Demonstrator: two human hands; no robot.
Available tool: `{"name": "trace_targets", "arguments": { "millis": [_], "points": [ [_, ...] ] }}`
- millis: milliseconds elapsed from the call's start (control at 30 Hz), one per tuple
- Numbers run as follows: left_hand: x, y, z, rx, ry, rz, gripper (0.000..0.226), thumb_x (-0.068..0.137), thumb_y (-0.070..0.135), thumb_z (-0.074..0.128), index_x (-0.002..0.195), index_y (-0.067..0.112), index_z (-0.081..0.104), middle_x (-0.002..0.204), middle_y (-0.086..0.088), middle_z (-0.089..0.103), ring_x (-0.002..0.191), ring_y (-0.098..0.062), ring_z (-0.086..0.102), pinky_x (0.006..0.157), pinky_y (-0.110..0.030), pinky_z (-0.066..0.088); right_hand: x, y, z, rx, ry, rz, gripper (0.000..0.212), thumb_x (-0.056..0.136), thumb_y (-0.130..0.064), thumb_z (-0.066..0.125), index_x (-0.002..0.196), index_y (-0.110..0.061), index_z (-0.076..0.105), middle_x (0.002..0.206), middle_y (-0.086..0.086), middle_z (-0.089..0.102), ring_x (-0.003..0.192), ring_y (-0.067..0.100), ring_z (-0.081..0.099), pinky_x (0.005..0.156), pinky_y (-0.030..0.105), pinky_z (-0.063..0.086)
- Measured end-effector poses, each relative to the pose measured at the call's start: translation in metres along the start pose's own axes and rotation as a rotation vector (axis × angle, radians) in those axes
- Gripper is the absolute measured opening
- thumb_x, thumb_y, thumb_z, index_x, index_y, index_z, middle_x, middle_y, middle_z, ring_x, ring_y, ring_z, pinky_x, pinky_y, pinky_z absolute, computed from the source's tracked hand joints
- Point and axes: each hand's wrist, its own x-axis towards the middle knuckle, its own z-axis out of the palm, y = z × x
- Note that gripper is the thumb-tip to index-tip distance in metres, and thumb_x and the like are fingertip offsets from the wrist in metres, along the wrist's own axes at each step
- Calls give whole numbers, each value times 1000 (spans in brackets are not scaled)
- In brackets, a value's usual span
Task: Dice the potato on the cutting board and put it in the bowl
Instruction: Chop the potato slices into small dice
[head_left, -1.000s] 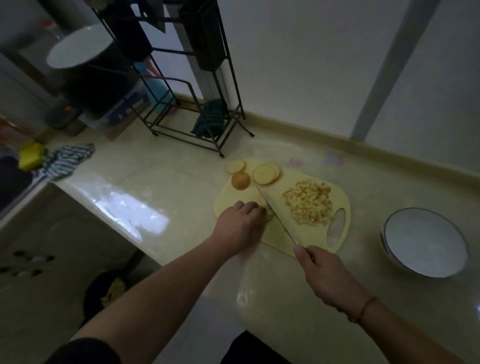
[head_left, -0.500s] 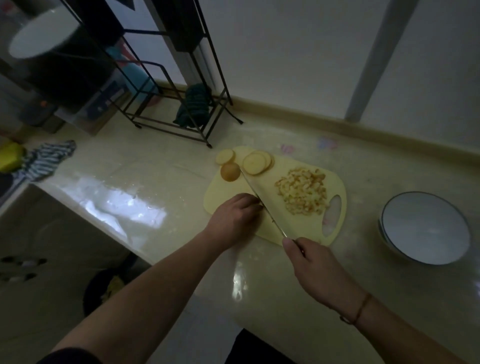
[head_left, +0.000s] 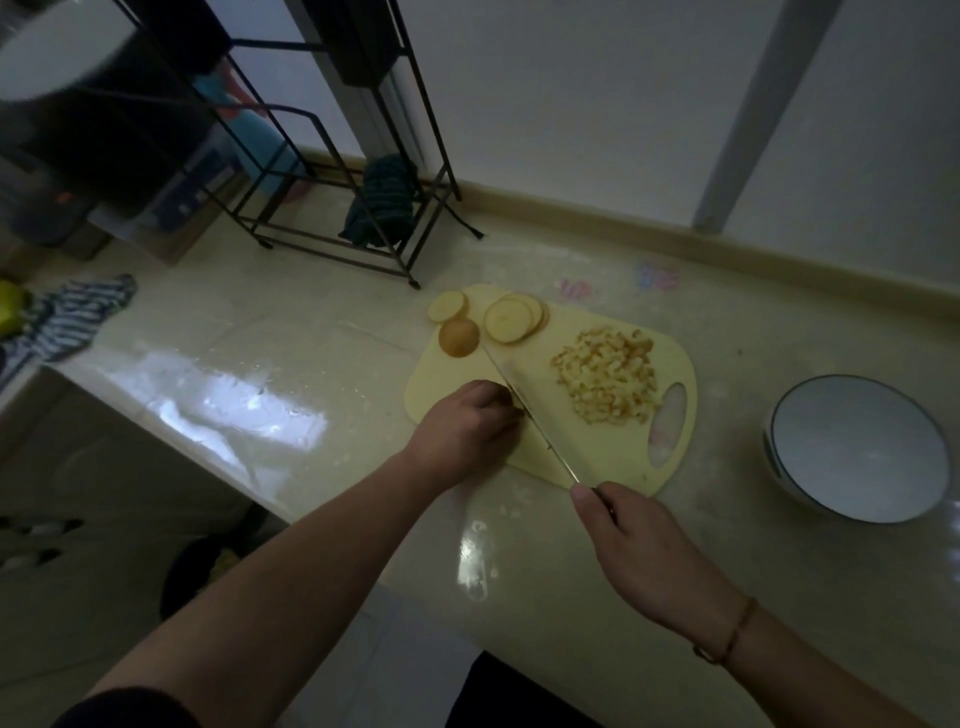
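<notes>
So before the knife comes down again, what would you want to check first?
1. Knife gripped firmly: ok, the right hand is curled round its handle.
2. Left hand fingertips tucked clear of the blade: cannot tell, the knuckles sit right against it and hide the fingertips.
3. Piece being cut held steady: cannot tell, it is hidden under the left hand.
4. Cutting board fully on the counter: ok, it lies flat, its near edge close to the counter's edge.
5. Diced pile out of the blade's path: ok, it lies to the right of it.
6. Bowl ready: ok, it stands upright beside the board.
</notes>
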Motion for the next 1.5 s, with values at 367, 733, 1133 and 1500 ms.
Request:
{"name": "trace_targets", "arguments": {
  "millis": [367, 733, 1133, 1500],
  "points": [
    [3, 0, 1, 10, 9, 23, 30, 89, 24, 57, 97, 4, 78, 96, -16, 69, 81, -33, 64, 69, -32, 48, -1, -2, 0, -31, -5, -10, 47, 98, -47, 39, 65, -14, 45, 57, 0, 48, 54, 7, 47, 57, 19, 37],
    [5, -3, -1, -4, -3, 56, 27, 89, 23, 58, 93, 4, 78, 96, -14, 70, 81, -33, 65, 66, -31, 52, -6, 2, -6, -40, -43, -6, 48, 99, -47, 36, 65, -14, 44, 60, 1, 49, 56, 10, 47, 62, 25, 39],
    [3, -3, -2, -31, 9, 57, 25, 90, 22, 60, 93, 4, 77, 93, -15, 68, 80, -32, 63, 64, -34, 55, 23, -2, 2, 3, -50, 34, 47, 100, -47, 33, 70, -14, 47, 59, -3, 51, 46, 4, 44, 48, 22, 31],
    [1, -1, -8, -72, 8, 55, 26, 94, 23, 59, 96, 3, 75, 97, -15, 65, 88, -30, 64, 71, -36, 56, 7, -17, -7, 147, -46, 114, 57, 85, -64, 31, 73, -10, 46, 53, -5, 42, 38, 2, 35, 42, 19, 28]
  ]
}}
